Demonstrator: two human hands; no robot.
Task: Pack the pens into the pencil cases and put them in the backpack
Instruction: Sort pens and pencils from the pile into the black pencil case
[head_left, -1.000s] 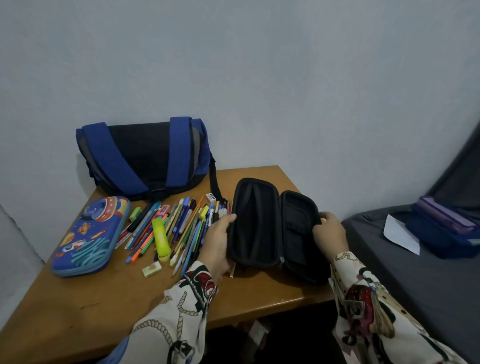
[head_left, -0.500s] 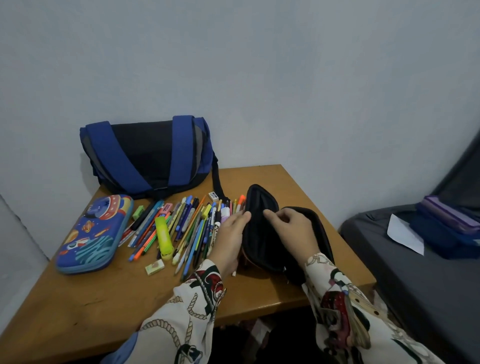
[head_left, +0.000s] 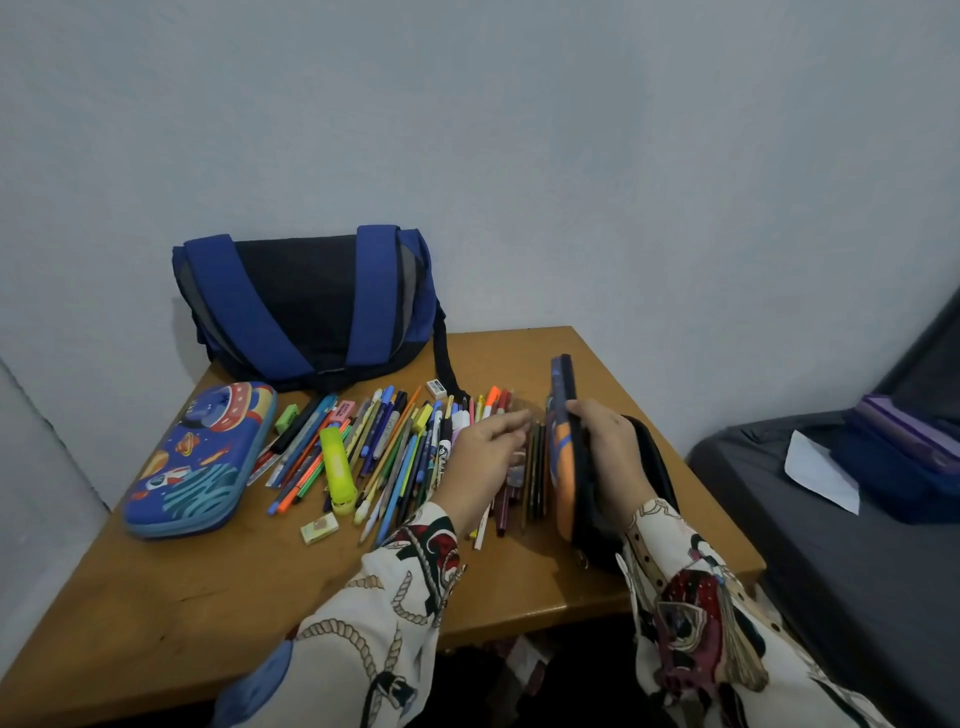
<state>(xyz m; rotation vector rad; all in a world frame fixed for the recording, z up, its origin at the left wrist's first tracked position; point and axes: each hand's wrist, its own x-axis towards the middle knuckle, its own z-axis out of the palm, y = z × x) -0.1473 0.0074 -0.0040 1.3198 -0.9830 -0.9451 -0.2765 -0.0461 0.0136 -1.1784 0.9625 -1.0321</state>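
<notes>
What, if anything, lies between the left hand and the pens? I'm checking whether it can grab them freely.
Nothing visible does: the left hand hovers open directly over the pens, while the right hand holds the black pencil case beside them.

Pens (head_left: 395, 457) between cases; backpack (head_left: 306, 306) behind

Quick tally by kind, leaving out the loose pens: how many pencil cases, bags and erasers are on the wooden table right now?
Pencil cases: 2, blue space-print hard case and black-lined case held on edge.
Bags: 1, blue-and-black backpack.
Erasers: 2 that can be made out, white and yellowish.
Total: 5

Head cam – looks fwd and down, close over table (head_left: 156, 613).
</notes>
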